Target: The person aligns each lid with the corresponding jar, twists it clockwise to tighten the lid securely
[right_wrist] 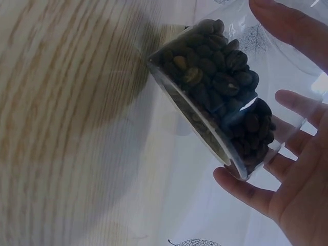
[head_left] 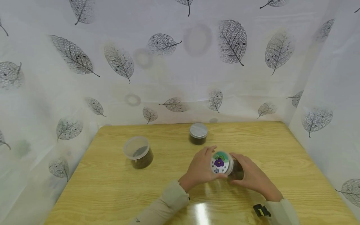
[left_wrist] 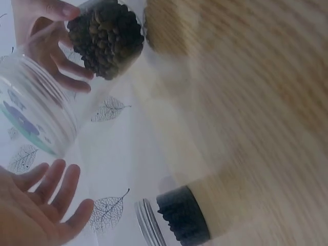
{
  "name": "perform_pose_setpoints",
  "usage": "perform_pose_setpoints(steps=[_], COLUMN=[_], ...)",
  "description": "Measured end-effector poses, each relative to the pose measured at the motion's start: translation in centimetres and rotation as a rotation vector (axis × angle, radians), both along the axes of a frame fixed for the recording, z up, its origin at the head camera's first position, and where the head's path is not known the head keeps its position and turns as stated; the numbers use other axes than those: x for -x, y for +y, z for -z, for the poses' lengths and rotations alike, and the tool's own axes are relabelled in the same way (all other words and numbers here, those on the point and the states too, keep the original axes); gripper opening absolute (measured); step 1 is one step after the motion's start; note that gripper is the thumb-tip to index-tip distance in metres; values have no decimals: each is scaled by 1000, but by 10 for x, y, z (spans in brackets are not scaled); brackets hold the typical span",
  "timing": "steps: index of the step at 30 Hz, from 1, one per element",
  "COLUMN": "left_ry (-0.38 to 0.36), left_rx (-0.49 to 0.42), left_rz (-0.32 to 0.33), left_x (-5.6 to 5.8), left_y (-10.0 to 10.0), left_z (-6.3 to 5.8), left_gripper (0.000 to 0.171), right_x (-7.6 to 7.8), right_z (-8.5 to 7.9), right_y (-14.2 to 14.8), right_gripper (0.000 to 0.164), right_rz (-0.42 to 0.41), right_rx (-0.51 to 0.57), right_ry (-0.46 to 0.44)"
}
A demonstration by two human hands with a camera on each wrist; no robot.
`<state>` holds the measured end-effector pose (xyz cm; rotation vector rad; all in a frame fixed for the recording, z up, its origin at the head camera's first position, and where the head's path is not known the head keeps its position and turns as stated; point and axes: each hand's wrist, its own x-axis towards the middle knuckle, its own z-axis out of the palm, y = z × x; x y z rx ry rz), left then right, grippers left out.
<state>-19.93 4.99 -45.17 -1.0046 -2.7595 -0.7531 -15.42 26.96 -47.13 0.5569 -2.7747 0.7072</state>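
Note:
A clear jar (right_wrist: 210,87) of dark brown beans, tilted with its base off the table on one side, is gripped by my right hand (head_left: 254,175). Thumb and fingers wrap its sides in the right wrist view. The jar's lid (head_left: 220,162) bears a purple flower picture and faces up and left. Beside the lid is my left hand (head_left: 200,167), its fingers spread and loosely bent. In the left wrist view a small gap shows between the left fingers (left_wrist: 54,179) and the lid.
A small jar (head_left: 198,134) with a silver screw lid and dark contents stands at the back of the wooden table (head_left: 98,193). To the left is a wider clear tub (head_left: 139,153) holding dark bits. Leaf-printed cloth (head_left: 174,75) hangs behind and at both sides.

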Motion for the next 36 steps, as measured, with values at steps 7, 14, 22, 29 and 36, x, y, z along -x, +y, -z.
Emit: perform_pose_setpoints(steps=[7,14,22,29,36], left_ry=[16,27,17,81,73], left_rx=[-11,-11,-41,-58,-34], left_rz=[-65,-26,75,162,95], left_x=[-5,-3,5,12,6], left_y=[1,0,-4,-6,-4], left_z=[2,0,0,3,1], left_gripper=[91,90,92,95,109], right_x=[0,0,0,0,1], right_z=[1,-1,-1,1,2], right_y=[0,1,1,2,1], right_gripper=[98,97,98,99,98], right_rz=[2,-4,-4,-10,-14], right_rx=[3,5,7,19,15], right_ry=[10,-5,-13,-12,5])
